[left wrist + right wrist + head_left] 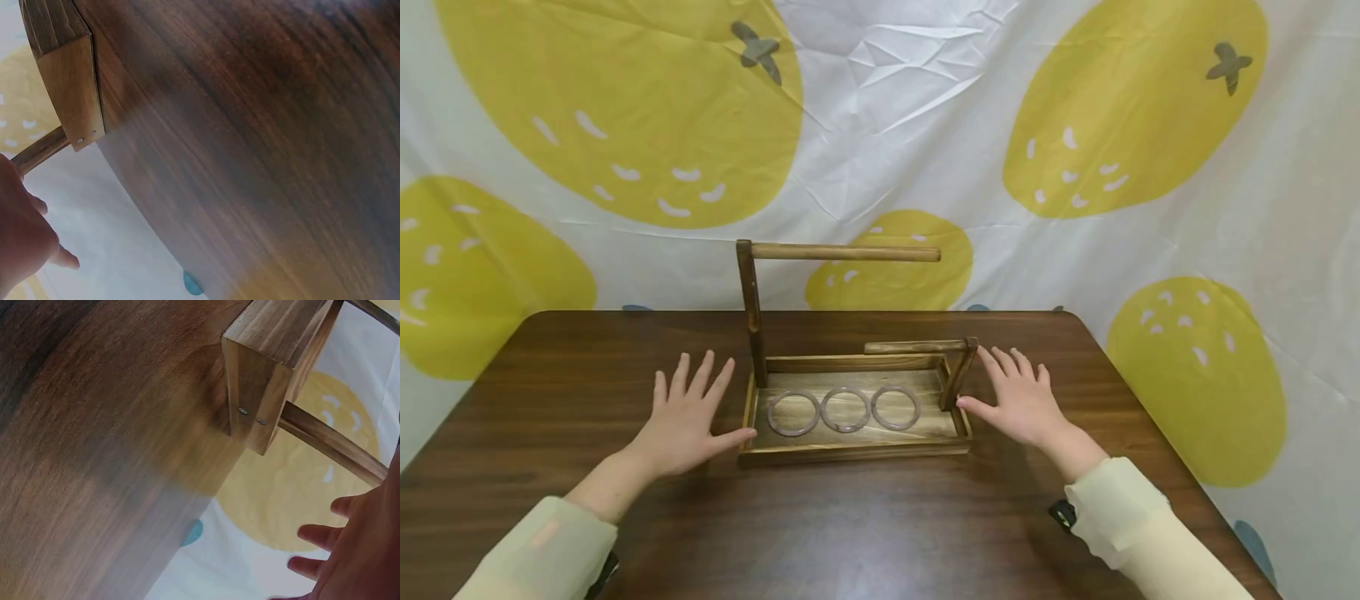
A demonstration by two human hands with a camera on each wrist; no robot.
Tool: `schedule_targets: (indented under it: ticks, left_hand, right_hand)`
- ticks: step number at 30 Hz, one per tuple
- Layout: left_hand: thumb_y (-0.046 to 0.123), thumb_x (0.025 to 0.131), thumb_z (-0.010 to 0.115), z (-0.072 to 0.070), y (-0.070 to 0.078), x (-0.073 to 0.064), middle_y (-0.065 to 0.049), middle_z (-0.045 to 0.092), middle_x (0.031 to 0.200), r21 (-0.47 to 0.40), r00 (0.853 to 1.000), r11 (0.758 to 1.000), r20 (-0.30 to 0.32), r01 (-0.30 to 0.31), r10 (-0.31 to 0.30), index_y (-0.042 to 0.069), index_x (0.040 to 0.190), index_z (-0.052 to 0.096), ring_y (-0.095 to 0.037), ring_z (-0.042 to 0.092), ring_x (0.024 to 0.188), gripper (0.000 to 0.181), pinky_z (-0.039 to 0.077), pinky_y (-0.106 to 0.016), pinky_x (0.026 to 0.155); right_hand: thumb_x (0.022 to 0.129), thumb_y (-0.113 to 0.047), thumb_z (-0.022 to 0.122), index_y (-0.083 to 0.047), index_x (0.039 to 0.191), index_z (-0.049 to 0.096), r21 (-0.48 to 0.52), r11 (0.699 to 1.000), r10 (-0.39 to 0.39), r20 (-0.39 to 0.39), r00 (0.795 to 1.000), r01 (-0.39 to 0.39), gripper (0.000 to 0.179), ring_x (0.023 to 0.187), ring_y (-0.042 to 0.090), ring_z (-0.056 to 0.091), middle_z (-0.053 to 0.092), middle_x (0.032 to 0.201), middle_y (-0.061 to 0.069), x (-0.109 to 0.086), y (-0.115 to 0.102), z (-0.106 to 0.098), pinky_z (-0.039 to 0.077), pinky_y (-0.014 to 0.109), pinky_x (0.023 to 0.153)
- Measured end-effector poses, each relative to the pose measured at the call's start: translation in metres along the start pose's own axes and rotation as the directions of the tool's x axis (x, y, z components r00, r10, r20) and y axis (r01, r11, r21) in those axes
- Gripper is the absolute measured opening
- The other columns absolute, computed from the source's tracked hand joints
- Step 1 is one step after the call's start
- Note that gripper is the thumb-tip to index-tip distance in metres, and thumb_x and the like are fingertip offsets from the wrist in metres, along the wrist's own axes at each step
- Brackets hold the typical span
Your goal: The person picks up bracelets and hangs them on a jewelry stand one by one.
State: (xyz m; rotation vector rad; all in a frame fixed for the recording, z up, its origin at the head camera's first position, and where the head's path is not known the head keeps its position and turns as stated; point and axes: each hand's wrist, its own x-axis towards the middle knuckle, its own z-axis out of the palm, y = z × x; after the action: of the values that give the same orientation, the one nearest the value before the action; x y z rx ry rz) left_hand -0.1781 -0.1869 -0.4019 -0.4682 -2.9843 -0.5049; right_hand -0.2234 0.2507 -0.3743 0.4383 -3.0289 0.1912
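A wooden tray stand (857,452) sits on the table between both hands. Three greyish-purple rings, a left one (793,433), a middle one (846,430) and a right one (896,427), lie flat in a row inside it. A tall post (750,312) at its left end carries a long bar (846,252); a shorter post (958,375) on the right carries a short bar (913,347). My left hand (681,429) spreads its fingers beside the left end, thumb near the rim. With fingers spread too, my right hand (1018,404) is beside the right end. Both hold nothing; whether they touch the tray, I cannot tell.
The dark brown wooden table (850,533) extends around the stand. Behind it hangs a white cloth (910,108) printed with large yellow fruit. A black device (1063,515) shows at the right wrist, below the pale sleeve (1120,500).
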Motion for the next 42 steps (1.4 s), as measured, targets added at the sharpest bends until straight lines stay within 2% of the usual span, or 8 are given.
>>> schedule_targets:
  ticks: [3,7,14,19,24,29,37,42]
  left_hand:
    - [0.062,0.08,0.059,0.001,0.0,0.0,-0.03,0.01,0.153,-0.026,1.0,1.0,0.009,0.007,-0.007,0.004,0.15,0.015,-0.056,0.002,0.137,0.101,0.001,-0.076,0.105]
    - [0.06,0.08,0.061,0.004,0.001,0.0,-0.03,0.012,0.152,-0.106,0.999,0.994,0.031,0.018,-0.014,0.003,0.15,0.013,-0.057,0.008,0.135,0.102,0.007,-0.075,0.105]
    - [0.051,0.077,0.07,0.006,0.007,0.0,-0.032,0.012,0.151,-0.314,0.995,0.949,0.095,0.038,-0.008,0.002,0.15,0.007,-0.056,0.013,0.134,0.108,0.022,-0.072,0.104]
    - [0.043,0.074,0.076,0.011,0.007,0.001,-0.032,0.015,0.151,-0.424,0.995,0.905,0.103,0.035,0.01,-0.003,0.149,0.008,-0.051,0.017,0.136,0.111,0.025,-0.067,0.107]
    - [0.042,0.074,0.077,0.015,0.006,0.001,-0.034,0.015,0.149,-0.515,0.992,0.855,0.124,0.057,0.009,-0.005,0.148,0.007,-0.052,0.026,0.132,0.112,0.033,-0.062,0.106]
    - [0.036,0.075,0.078,0.025,0.003,0.002,-0.041,0.014,0.144,-0.635,0.99,0.771,0.13,0.049,0.044,-0.008,0.147,0.005,-0.053,0.043,0.119,0.111,0.051,-0.049,0.094]
    - [0.017,0.077,0.077,0.026,0.006,0.004,-0.037,0.014,0.147,-0.733,0.979,0.665,0.206,0.144,0.014,-0.007,0.147,0.003,-0.05,0.047,0.119,0.105,0.053,-0.045,0.092]
    - [0.011,0.079,0.075,0.027,0.003,0.006,-0.038,0.017,0.146,-0.744,0.978,0.653,0.209,0.142,0.024,-0.007,0.147,0.007,-0.05,0.047,0.119,0.098,0.053,-0.044,0.092]
  right_hand:
    - [0.085,-0.064,0.051,-0.007,0.142,0.037,-0.02,1.0,-0.016,-0.027,0.999,0.016,0.082,0.129,0.04,0.036,0.045,0.139,0.019,-0.003,-0.002,-0.004,0.033,0.063,0.099]
    - [0.086,-0.061,0.051,-0.002,0.129,0.052,-0.024,0.999,-0.028,-0.036,0.999,0.028,0.073,0.117,0.038,0.05,0.056,0.127,0.019,-0.008,-0.008,-0.01,0.044,0.057,0.092]
    - [0.087,-0.057,0.054,-0.006,0.118,0.061,0.041,0.995,-0.091,-0.025,0.996,0.092,0.06,0.101,0.03,0.062,0.065,0.114,0.014,-0.015,-0.033,-0.016,0.055,0.048,0.078]
    - [0.082,-0.053,0.063,-0.008,0.123,0.058,0.071,0.979,-0.186,-0.037,0.982,0.189,0.061,0.105,0.028,0.061,0.063,0.116,0.011,-0.01,-0.05,-0.012,0.055,0.045,0.082]
    - [0.079,-0.054,0.067,-0.009,0.135,0.049,0.1,0.972,-0.216,0.011,0.976,0.214,0.073,0.117,0.03,0.054,0.055,0.128,0.013,-0.002,-0.062,-0.005,0.052,0.046,0.092]
    - [0.078,-0.051,0.069,-0.009,0.14,0.043,0.138,0.967,-0.224,0.058,0.973,0.215,0.079,0.122,0.033,0.049,0.05,0.134,0.016,0.008,-0.071,0.004,0.05,0.049,0.093]
    - [0.079,-0.05,0.069,-0.01,0.142,0.04,0.112,0.967,-0.24,0.117,0.964,0.227,0.08,0.123,0.037,0.047,0.049,0.135,0.017,0.026,-0.076,0.021,0.05,0.05,0.094]
    - [0.08,-0.049,0.069,-0.01,0.142,0.039,0.117,0.971,-0.225,0.156,0.962,0.208,0.08,0.126,0.042,0.043,0.046,0.138,0.019,0.035,-0.078,0.028,0.046,0.053,0.098]
